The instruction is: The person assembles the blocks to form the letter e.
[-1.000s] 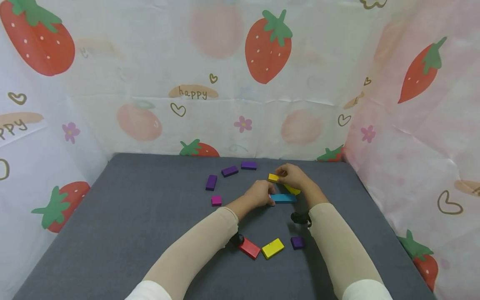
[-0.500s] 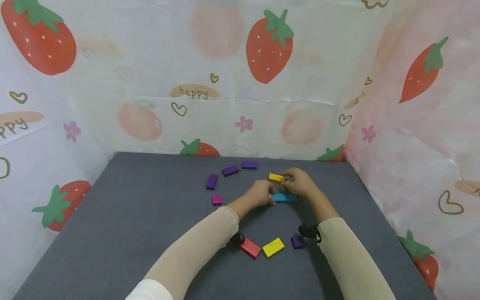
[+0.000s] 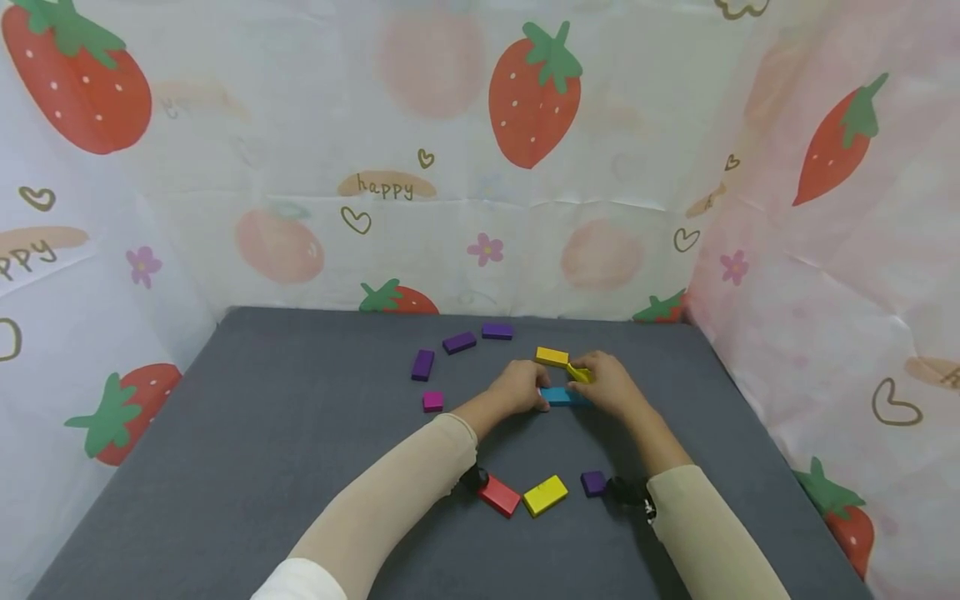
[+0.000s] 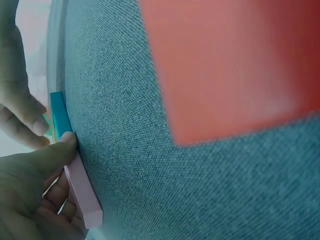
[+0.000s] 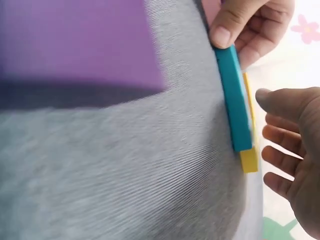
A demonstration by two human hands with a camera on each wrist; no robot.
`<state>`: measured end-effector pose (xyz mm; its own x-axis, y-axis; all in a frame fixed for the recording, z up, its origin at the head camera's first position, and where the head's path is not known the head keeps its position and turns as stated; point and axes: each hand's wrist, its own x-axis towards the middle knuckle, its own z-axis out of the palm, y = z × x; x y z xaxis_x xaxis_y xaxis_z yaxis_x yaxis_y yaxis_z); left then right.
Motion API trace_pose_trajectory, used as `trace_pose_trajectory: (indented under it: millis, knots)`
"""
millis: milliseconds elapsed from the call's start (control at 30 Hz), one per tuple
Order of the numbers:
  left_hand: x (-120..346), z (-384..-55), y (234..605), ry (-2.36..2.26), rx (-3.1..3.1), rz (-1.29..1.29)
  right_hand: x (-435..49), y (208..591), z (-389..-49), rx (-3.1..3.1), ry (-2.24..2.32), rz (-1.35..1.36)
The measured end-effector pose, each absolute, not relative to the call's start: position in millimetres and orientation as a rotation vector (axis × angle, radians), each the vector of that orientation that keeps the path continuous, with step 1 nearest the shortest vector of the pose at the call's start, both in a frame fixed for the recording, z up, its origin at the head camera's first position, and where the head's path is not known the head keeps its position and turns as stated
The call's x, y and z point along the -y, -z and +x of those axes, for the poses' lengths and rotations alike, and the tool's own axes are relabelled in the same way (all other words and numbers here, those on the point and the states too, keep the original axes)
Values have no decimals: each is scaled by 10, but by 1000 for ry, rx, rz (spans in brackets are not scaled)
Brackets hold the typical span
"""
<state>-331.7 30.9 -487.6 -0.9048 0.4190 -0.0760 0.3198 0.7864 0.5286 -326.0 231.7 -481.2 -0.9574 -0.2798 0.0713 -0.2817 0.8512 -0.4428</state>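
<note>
My left hand (image 3: pixel 517 387) pinches a blue block (image 3: pixel 564 397) near its left end, thumb in front and fingers behind. Under that thumb the blue block meets a pale pink block (image 4: pixel 84 192), mostly hidden by the hand in the head view. My right hand (image 3: pixel 609 383) hovers at the far side of the blue block, beside a slanted yellow block (image 3: pixel 577 372). In the right wrist view its thumb and loosely bent fingers (image 5: pixel 280 132) stand apart from the blocks. Another yellow block (image 3: pixel 552 357) lies just behind, end close to the slanted one.
Three purple blocks (image 3: pixel 459 342) curve along the back left, with a magenta block (image 3: pixel 432 402) in front of them. Nearer me lie a red block (image 3: pixel 499 497), a yellow block (image 3: pixel 546 497) and a small purple block (image 3: pixel 593 484). Patterned cloth (image 3: pixel 465 167) encloses the grey table (image 3: pixel 247 433).
My right hand has left the rear yellow block and moved right and nearer, down to the slanted yellow block. The left hand stays on the blue block.
</note>
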Motion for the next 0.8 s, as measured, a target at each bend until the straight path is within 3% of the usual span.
trace_pose_trajectory:
  millis: [800]
  knots:
    - [-297,-3315,4846,-770,-2771,591,-2342,4951,-3147,2980,-711,415]
